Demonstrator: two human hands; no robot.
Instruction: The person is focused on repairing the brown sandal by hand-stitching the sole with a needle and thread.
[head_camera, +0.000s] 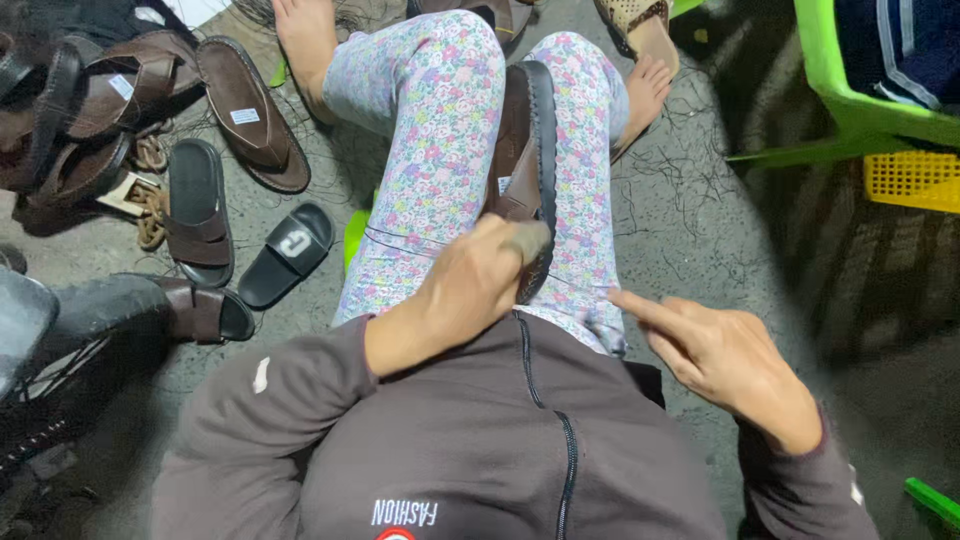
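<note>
I am clamping my left hand (470, 285) on the near end of a brown sandal (524, 150) wedged between my knees, its long axis running straight away from me. My right hand (725, 360) is hovering just right of it, fingers apart, forefinger pointing at it. Farther left, more sandals (195, 210) are lying on gritty concrete floor (690, 200); a green chair (850, 100) is standing far right.

the trousers (440, 130) are showing a white ground crowded with small pink, blue and green flowers. the sandal (525, 150) lying between the knees is showing dark brown with a black sole edge. the zipped jacket (480, 440) is looking greyish brown. the slide (287, 253) on the grey floor (690, 220) is showing black with a white mark. the chair (850, 100) is glowing bright green, the basket (912, 180) yellow.
</note>
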